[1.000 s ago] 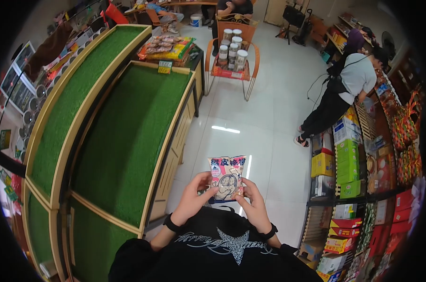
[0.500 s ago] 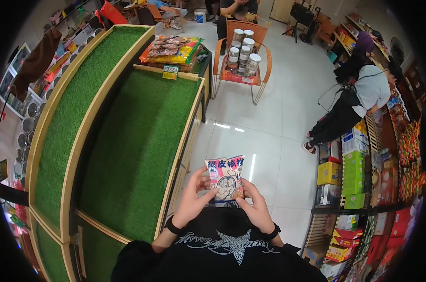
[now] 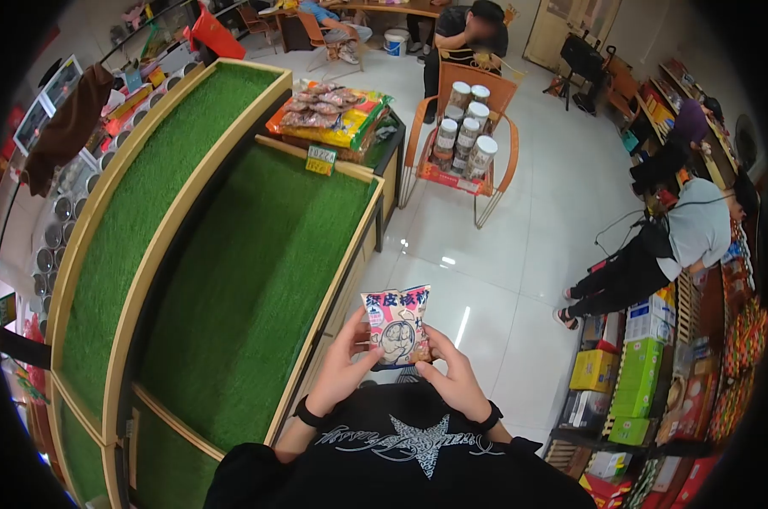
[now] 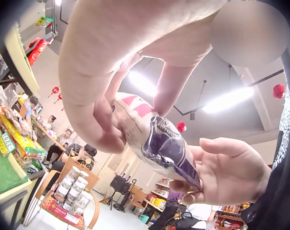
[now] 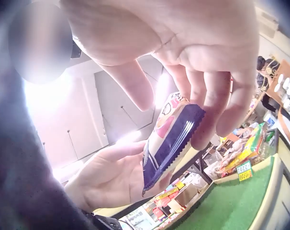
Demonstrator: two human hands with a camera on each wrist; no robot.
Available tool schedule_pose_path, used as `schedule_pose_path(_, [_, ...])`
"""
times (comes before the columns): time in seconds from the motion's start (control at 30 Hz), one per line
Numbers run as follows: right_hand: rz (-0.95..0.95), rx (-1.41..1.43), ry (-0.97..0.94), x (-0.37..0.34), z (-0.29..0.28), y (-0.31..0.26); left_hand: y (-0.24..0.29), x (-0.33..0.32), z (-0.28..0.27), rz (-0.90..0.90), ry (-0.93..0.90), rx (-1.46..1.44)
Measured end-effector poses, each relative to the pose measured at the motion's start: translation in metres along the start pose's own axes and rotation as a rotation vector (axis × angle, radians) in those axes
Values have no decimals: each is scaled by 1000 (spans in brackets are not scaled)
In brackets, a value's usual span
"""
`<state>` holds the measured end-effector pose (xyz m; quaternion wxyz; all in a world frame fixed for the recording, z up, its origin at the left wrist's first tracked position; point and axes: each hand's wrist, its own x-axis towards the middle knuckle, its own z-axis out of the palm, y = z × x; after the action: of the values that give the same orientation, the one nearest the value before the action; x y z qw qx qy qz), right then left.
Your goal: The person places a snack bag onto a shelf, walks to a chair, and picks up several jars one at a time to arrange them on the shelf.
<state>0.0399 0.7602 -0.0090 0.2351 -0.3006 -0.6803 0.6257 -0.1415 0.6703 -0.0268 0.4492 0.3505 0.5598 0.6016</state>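
Note:
A small printed snack packet (image 3: 396,329) is held upright in front of the chest between both hands. The left hand (image 3: 343,365) grips its left side, thumb on the front face. On the packet's lower right edge are the fingers of the right hand (image 3: 453,369), its thumb at the bottom corner. In the left wrist view, the left hand's curled fingers and thumb pinch the packet (image 4: 159,139). The right wrist view shows the packet's dark blue end (image 5: 176,143) below the right hand (image 5: 183,62), whose fingers lie along one side.
At the left stands a shelf lined with green turf (image 3: 248,280); snack bags (image 3: 329,114) lie at its far end. A chair (image 3: 477,85) holds several jars (image 3: 467,136). Boxes (image 3: 636,382) fill shelving at the right, where a person (image 3: 689,229) bends over. Another person sits behind the chair.
The head view has shifted, so the chair and bending person appear farther right and lower. The packet stays in both hands, slightly farther left in the picture.

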Motion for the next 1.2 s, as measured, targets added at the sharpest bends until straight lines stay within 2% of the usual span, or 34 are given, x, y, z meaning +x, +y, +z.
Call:
schedule_pose_path(0.37, [-38,-72,10,66,-124,6,-1,112,83,50,-23,54])
schedule_pose_path(0.47, [-12,-96,32,73,-145,12,1,127,99,42,-25,129])
schedule_pose_path(0.57, [33,-6,24,84,-159,17,5,138,108,5,-33,196])
schedule_pose_path(0.8, [36,-13,34,122,-169,28,-5,184,99,4,-43,277])
schedule_pose_path(1.0, [-16,-25,69,186,-172,22,-5,248,77,49,-48,219])
schedule_pose_path(1.1, [-21,-3,109,221,-169,8,20,291,63,53,-109,271])
schedule_pose_path(1.2, [-61,16,134,259,-172,-1,38,329,47,135,-116,239])
